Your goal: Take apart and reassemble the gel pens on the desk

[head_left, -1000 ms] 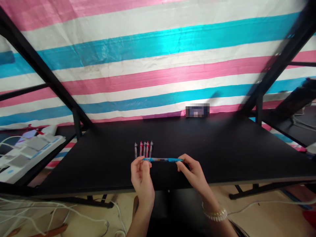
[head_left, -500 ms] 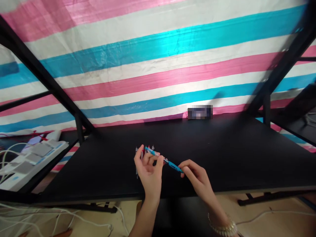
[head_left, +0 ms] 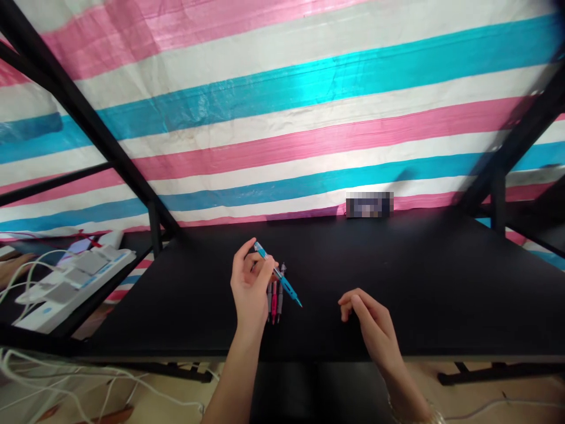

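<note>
A blue pen (head_left: 289,290) slants down to the right in my left hand (head_left: 251,288), its clear upper end by my index finger and its pointed end free. Several pens lie side by side on the black table under and beside that hand: a red pen (head_left: 274,303), a grey pen (head_left: 281,300) and at least one more, partly covered by my hand. To the right, apart from the blue pen, my right hand (head_left: 368,321) is over the table with fingers curled and thumb against them. Whether anything small is inside them is hidden.
On the left, a white power strip (head_left: 75,288) with plugs and cables lies beyond the table (head_left: 424,282). Another person's hand (head_left: 15,270) is at the far left edge. A blurred box (head_left: 369,205) stands at the back, before a striped sheet (head_left: 282,135). Black frame bars flank the table.
My right hand has let go of the blue pen's lower end and moved right. My left hand has shifted left and tilted the pen more steeply, uncovering more of the pens on the table.
</note>
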A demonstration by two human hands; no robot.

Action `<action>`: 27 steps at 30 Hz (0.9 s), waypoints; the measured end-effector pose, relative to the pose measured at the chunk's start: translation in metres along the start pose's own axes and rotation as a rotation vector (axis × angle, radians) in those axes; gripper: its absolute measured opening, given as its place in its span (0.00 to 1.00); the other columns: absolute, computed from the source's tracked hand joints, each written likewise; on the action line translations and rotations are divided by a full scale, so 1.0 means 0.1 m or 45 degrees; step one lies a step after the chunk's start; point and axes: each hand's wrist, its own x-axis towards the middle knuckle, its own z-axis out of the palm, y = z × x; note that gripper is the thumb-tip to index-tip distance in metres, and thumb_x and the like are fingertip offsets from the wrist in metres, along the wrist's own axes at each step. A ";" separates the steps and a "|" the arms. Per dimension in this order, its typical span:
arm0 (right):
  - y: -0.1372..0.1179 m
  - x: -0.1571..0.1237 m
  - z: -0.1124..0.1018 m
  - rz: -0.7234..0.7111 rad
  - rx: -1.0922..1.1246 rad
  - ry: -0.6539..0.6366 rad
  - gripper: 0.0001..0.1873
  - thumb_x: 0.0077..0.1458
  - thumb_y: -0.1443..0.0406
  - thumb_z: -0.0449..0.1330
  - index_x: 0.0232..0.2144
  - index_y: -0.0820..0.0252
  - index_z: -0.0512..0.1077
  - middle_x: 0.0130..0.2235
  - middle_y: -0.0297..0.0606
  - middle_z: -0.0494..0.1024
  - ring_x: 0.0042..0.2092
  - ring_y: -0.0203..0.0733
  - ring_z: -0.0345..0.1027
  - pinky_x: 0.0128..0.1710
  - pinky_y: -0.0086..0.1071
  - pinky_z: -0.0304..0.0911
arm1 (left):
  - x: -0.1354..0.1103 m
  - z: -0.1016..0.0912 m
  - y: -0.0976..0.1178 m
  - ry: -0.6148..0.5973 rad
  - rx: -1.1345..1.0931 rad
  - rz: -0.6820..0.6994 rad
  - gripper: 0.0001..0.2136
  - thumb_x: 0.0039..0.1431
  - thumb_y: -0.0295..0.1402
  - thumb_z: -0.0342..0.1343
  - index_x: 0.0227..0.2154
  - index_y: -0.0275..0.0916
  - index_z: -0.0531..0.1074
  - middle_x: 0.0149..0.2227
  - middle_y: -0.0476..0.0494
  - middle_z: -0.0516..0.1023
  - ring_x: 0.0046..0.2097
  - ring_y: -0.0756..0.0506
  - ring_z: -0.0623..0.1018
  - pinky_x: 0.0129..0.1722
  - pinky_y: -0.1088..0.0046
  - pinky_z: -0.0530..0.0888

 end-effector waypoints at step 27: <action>0.09 -0.06 -0.06 0.070 0.026 0.009 0.16 0.70 0.53 0.60 0.32 0.53 0.78 0.26 0.34 0.71 0.32 0.43 0.66 0.35 0.34 0.61 | 0.54 -0.04 -0.19 -0.504 0.290 -0.263 0.21 0.50 0.33 0.73 0.46 0.42 0.72 0.32 0.55 0.75 0.27 0.47 0.84 0.26 0.72 0.80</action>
